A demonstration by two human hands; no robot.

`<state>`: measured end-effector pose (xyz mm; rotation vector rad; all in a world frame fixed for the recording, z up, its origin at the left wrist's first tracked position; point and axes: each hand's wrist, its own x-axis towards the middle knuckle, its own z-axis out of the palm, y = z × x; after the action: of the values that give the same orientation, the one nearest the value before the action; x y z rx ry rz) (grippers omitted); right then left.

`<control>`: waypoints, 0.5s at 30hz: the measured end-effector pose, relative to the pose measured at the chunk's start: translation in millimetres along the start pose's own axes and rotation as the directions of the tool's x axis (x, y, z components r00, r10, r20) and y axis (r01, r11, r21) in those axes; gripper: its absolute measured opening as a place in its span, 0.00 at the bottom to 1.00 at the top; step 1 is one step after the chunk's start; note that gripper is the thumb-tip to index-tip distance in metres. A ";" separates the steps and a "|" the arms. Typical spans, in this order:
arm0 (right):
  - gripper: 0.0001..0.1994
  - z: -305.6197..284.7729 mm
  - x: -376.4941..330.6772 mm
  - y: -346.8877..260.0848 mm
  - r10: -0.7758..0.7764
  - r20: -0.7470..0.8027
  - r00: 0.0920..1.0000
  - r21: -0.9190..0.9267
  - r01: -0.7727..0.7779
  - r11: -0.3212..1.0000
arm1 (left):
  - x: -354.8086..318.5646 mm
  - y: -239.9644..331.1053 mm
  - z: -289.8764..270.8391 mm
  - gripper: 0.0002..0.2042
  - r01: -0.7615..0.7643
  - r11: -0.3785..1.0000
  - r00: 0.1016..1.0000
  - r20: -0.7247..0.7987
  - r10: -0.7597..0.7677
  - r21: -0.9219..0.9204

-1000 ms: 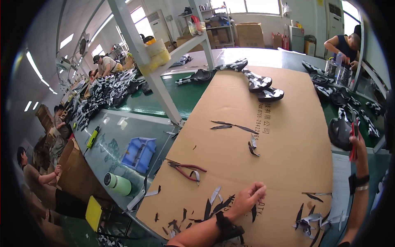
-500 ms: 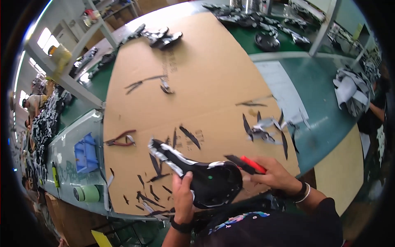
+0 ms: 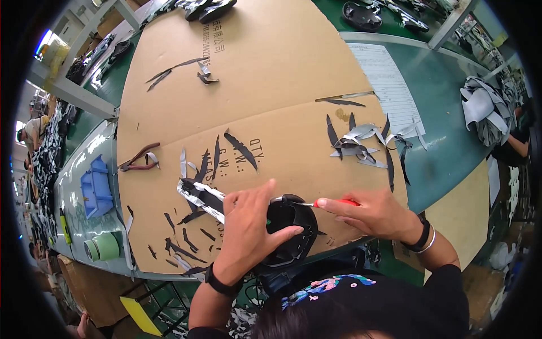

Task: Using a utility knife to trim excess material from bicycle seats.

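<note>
A black bicycle saddle [image 3: 303,235] lies underside up at the cardboard's near edge, its narrow nose [image 3: 192,194] edged in white and pointing left. My left hand [image 3: 251,226] lies across the saddle's middle and holds it, with the thumb spread over the hollow shell and the index finger stretched out. My right hand [image 3: 375,210] is closed round a red-handled knife [image 3: 339,202]. Its slim metal blade reaches left to the saddle's far rim. Part of the saddle is hidden by my left hand. Dark cut-off strips [image 3: 241,150] lie just beyond it.
The brown cardboard sheet [image 3: 271,124] covers the table. Pliers [image 3: 141,158], a blue bin [image 3: 96,186] and a green cup [image 3: 101,247] are on the left. More scraps [image 3: 361,144] and a written sheet [image 3: 387,79] lie right. Other saddles [image 3: 361,16] sit at the back.
My left hand has shifted from the saddle's near side to across its middle. My right hand has brought the knife to the rim; the dark strip by it is gone. The view has tilted down.
</note>
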<state>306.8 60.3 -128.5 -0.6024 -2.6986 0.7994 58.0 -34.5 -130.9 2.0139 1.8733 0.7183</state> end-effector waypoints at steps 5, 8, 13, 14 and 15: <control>0.33 -3.8 9.6 1.4 -0.029 0.125 0.992 -0.106 0.042 0.994 | 2.6 -9.5 9.3 0.32 -0.020 0.999 0.998 0.053 0.022 -0.029; 0.36 10.9 -5.7 -0.4 0.056 0.216 0.975 -0.141 -0.025 0.990 | 3.2 -12.7 10.8 0.31 -0.004 1.000 0.997 0.073 0.005 -0.022; 0.31 50.7 -42.5 -32.3 0.308 -0.013 0.951 0.269 -0.294 0.917 | 5.0 -11.9 12.5 0.31 0.000 0.999 0.998 0.063 0.003 -0.046; 0.31 55.1 -47.7 -40.7 0.311 -0.014 0.950 0.269 -0.296 0.917 | 5.1 -11.6 12.4 0.31 0.004 0.999 0.998 0.056 -0.001 -0.044; 0.31 57.3 -52.6 -49.3 0.370 -0.013 0.929 0.287 -0.351 0.891 | 4.8 -11.0 12.4 0.31 0.001 0.999 0.998 0.057 0.001 -0.044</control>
<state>317.1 -27.7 -154.0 -1.0560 -2.3772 1.2042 55.6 -27.1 -146.3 1.9862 1.8096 0.6888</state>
